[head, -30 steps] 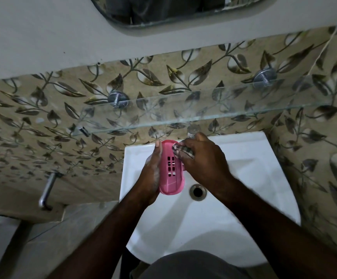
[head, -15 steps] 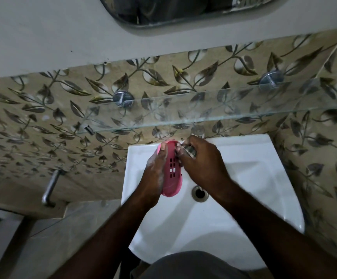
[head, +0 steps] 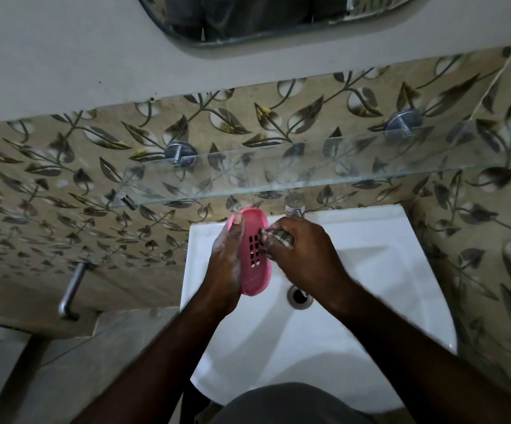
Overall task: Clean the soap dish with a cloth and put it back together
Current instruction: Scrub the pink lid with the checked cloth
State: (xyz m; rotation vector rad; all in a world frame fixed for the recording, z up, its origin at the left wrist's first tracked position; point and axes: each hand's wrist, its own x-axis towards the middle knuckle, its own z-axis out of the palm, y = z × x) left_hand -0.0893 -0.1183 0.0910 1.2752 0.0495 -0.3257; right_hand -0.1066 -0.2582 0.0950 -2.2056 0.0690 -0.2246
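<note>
View from above a white wash basin (head: 385,270) set against a wall of beige tiles (head: 49,185) printed with dark leaves.

A person's 2 bare forearms reach in from the bottom edge. The left hand (head: 225,267) holds a pink oval soap dish (head: 257,280) on edge above the basin, near its back rim. The long side of the dish runs away from the viewer. The thumb hooks over its far rim, the palm lies along its left side, and the fingers are hidden behind it. White suds streak this hand. The face of the dish turned to the right has a small block of rectangular drain slots.

The right hand (head: 306,252) is curled round a small bunched cloth (head: 283,238), greyish and patterned, pinched between thumb and fingers. It presses the cloth against the slotted face, right beside the holes.

The round metal drain (head: 300,296) lies just below the dish, partly covered by the right wrist. A chrome tap (head: 294,205), blurred, stands at the back of the basin.

Above the hands, a clear glass shelf (head: 324,166) crosses the wall on 2 round chrome brackets. The lower edge of a mirror (head: 263,19) shows at the top. A metal bar (head: 72,289) sticks out of the wall at lower left.
</note>
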